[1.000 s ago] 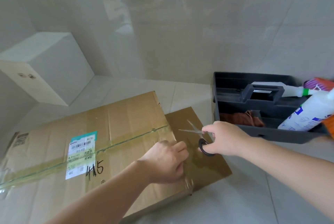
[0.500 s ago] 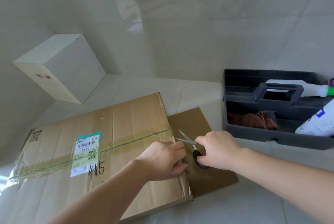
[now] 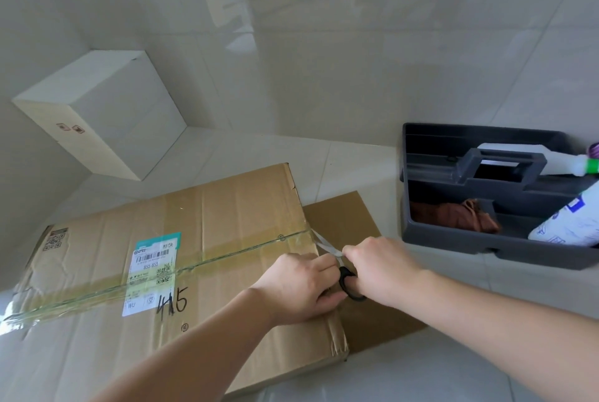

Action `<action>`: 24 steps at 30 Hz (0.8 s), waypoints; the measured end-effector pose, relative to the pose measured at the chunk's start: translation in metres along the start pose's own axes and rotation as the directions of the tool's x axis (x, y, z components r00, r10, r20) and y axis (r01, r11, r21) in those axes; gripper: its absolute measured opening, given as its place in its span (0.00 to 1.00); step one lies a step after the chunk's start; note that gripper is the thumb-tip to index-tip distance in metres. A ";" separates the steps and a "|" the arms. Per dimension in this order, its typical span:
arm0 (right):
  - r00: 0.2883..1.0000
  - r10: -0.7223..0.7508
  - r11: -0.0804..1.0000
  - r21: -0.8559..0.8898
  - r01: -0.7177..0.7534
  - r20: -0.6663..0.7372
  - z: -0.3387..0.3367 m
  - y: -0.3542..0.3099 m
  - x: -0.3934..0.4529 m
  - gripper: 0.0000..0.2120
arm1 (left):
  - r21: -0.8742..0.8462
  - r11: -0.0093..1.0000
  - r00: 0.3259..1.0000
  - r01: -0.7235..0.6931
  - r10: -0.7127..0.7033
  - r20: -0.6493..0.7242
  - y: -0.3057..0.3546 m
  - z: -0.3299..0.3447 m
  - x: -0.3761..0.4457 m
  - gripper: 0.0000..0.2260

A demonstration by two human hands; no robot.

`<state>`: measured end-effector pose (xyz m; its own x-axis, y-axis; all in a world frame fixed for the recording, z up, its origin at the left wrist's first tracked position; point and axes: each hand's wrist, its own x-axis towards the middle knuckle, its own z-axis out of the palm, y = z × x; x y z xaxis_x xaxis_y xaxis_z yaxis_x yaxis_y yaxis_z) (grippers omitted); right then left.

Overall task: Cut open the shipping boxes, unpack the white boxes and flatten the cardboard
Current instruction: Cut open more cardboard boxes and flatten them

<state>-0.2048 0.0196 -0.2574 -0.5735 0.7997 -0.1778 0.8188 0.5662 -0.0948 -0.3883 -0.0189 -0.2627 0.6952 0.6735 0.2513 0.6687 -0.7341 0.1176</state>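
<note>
both hands have drawn together since the earlier frames, and the scissors' blades now reach the tape seam at the box's right edge. box [image 3: 201,259] lies flat on the tiled floor [image 3: 372,369], taped along its middle, with a label [image 3: 152,272] and "415" written on it. a loose cardboard sheet [image 3: 356,226] pokes out beneath its right end. white box [image 3: 107,110] sits well apart in the back left corner. grey caddy [image 3: 453,239] stands to the right, holding bottles and a brown rag. left hand [image 3: 301,288] curls over the box's right edge, gripping it. right hand [image 3: 382,265] grips the scissors [image 3: 340,265], a finger through the black loop.
</note>
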 end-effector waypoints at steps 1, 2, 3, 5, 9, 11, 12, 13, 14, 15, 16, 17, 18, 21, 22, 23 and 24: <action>1.000 0.001 1.000 0.002 -0.001 0.014 -0.001 -0.002 0.001 0.09 | -0.003 1.000 1.000 0.001 -0.001 -0.001 0.000 0.000 0.000 0.12; 1.000 0.006 1.000 0.011 -0.006 0.029 -0.001 -0.003 0.001 0.09 | -0.006 1.000 1.000 0.003 -0.003 -0.001 0.000 0.001 0.000 0.12; 0.999 0.012 1.000 0.026 -0.013 0.043 -0.002 -0.005 0.002 0.09 | -0.009 1.000 1.000 0.007 -0.007 -0.001 0.000 0.001 0.000 0.12; 0.997 0.021 0.998 0.061 -0.025 0.068 -0.002 -0.007 0.003 0.09 | -0.008 1.000 1.000 0.013 -0.013 -0.007 0.000 0.001 0.000 0.12; 0.998 0.030 0.995 0.098 -0.036 0.059 -0.001 -0.007 0.002 0.07 | 0.019 1.000 0.999 0.000 0.001 -0.035 -0.001 0.000 0.003 0.12; 1.000 0.020 0.998 0.066 -0.022 0.023 0.000 -0.007 0.000 0.05 | 0.043 0.999 0.998 -0.016 0.019 -0.063 -0.001 0.002 0.008 0.13; 1.000 0.019 0.999 0.038 -0.019 0.005 0.000 -0.008 -0.001 0.05 | 0.047 0.998 0.997 -0.028 0.032 -0.077 -0.001 0.003 0.010 0.13; 1.000 0.026 1.000 0.005 -0.026 -0.012 -0.001 -0.007 -0.001 0.05 | 0.044 0.998 0.995 -0.042 0.046 -0.089 -0.001 0.004 0.012 0.14; 0.999 0.041 0.999 -0.026 -0.042 -0.029 -0.002 -0.006 0.000 0.06 | 0.033 0.998 0.994 -0.054 0.057 -0.096 0.000 0.005 0.013 0.14; 0.997 0.057 0.997 -0.043 -0.059 -0.046 -0.004 -0.004 0.000 0.08 | 0.018 0.998 0.993 -0.063 0.064 -0.096 0.000 0.006 0.014 0.14; 0.995 0.072 0.996 -0.044 -0.075 -0.064 -0.006 -0.002 0.001 0.09 | 0.002 0.998 0.994 -0.069 0.069 -0.090 0.000 0.006 0.014 0.14; 0.993 0.083 0.996 -0.036 -0.086 -0.079 -0.008 0.000 0.001 0.11 | -0.013 0.997 0.994 -0.073 0.072 -0.081 0.001 0.006 0.013 0.14; 0.993 0.087 0.996 -0.028 -0.090 -0.085 -0.009 0.001 0.002 0.11 | -0.030 0.997 0.995 -0.074 0.072 -0.070 0.002 0.007 0.013 0.14; 0.995 0.073 0.996 -0.037 -0.076 -0.068 -0.007 0.000 0.003 0.14 | -0.091 0.994 0.997 -0.057 0.052 -0.049 0.001 0.007 0.011 0.13; 0.995 0.071 0.997 -0.035 -0.073 -0.064 -0.006 -0.001 0.003 0.15 | -0.104 0.993 0.998 -0.051 0.046 -0.050 0.000 0.007 0.010 0.13; 0.996 0.070 0.997 -0.028 -0.071 -0.061 -0.004 -0.002 0.004 0.16 | -0.118 0.992 0.998 -0.046 0.039 -0.058 0.001 0.008 0.009 0.13; 0.996 0.068 0.997 -0.023 -0.069 -0.058 -0.003 -0.002 0.006 0.16 | -0.137 0.990 0.997 -0.036 0.027 -0.069 0.001 0.008 0.008 0.12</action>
<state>-0.2101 0.0236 -0.2549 -0.5172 0.8465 -0.1263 0.8558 0.5139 -0.0602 -0.3797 -0.0138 -0.2687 0.6932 0.6458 0.3200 0.6007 -0.7630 0.2386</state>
